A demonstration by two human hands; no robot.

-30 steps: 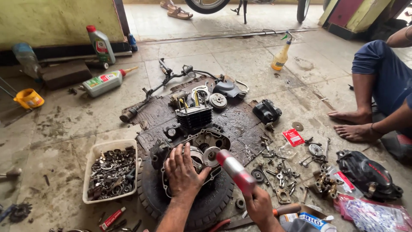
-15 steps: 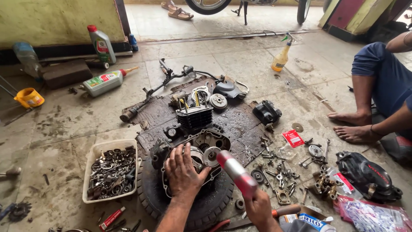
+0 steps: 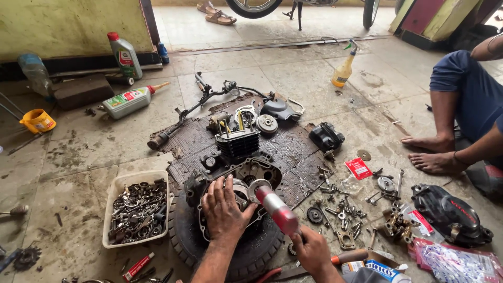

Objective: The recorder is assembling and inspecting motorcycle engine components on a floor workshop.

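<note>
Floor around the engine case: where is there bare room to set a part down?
Bare tile lies left of the white parts tray, toward the yellow cup, and behind the rubber mat, between the lying oil bottle and the spray bottle. Crowded: right of the tyre, loose bolts and gears reach the black cover.

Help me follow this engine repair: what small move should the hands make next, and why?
Probably a light tap. The right hand holds a red-handled mallet with its head at the round metal part in the dark engine case lying on the black tyre, while the left hand presses flat beside it, steadying the case.
</note>
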